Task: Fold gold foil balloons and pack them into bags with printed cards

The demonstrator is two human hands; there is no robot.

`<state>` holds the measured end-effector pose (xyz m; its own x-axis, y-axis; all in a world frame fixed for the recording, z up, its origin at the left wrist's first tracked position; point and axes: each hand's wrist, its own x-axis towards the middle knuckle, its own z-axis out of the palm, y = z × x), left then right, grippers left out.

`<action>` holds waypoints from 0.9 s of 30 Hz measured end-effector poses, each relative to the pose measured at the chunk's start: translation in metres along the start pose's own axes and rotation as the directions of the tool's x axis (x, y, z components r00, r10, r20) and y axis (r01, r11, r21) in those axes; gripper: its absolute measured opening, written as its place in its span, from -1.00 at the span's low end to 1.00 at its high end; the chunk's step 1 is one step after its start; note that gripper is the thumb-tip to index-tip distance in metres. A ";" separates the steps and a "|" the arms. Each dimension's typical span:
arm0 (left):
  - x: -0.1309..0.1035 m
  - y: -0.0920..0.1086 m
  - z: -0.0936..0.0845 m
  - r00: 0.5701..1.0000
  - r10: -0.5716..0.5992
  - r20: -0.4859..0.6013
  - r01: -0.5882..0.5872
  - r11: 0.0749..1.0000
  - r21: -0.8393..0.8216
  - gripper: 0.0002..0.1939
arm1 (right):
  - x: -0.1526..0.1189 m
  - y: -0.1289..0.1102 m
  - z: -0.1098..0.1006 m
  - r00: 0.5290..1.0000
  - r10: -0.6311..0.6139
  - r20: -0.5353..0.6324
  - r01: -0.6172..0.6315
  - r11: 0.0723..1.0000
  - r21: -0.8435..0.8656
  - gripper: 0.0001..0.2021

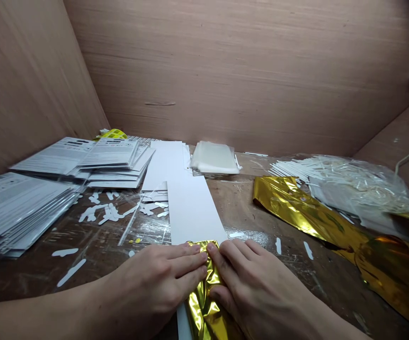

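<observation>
A folded piece of shiny gold foil [208,314] lies at the front centre, over the near part of a long white card strip [193,208]. My left hand [169,278] rests on the foil's left side, its fingers straight, side by side and pressing down. From the right, my right hand [250,283] presses the same foil, with the index fingertip near its far edge and the thumb lying apart lower down. The fingertips of the two hands almost meet. Creases run through the foil between them. My left thumb is hidden.
Stacks of printed packets [23,203] stand at left, with white paper scraps [108,212] beside them. Further back are more white cards [164,158] and a pile of translucent sleeves [214,157]. A long gold foil sheet [307,212] and a clear plastic bag [363,184] with white sticks lie right.
</observation>
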<state>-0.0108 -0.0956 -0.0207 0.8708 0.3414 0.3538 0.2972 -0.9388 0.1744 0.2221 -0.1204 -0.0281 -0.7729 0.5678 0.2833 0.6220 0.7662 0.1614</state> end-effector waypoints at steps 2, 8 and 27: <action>-0.003 0.002 0.001 1.000 -0.002 0.011 0.002 0.999 0.037 -0.60 | -0.001 -0.005 0.001 0.994 -0.023 -0.111 0.023 1.000 -0.007 -0.73; -0.007 0.002 0.007 0.999 0.048 0.017 -0.050 0.990 0.134 -0.60 | -0.015 -0.018 0.025 0.970 -0.044 -0.238 0.044 0.999 -0.002 -0.64; -0.010 0.001 0.007 0.998 -0.021 -0.057 0.030 0.984 0.177 -0.68 | 0.001 -0.017 0.026 0.962 -0.072 -0.265 0.057 0.996 -0.063 -0.64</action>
<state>-0.0164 -0.1003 -0.0300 0.8408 0.3627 0.4019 0.3883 -0.9213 0.0192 0.2076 -0.1251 -0.0550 -0.7548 0.4110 0.5113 0.5835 0.7768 0.2370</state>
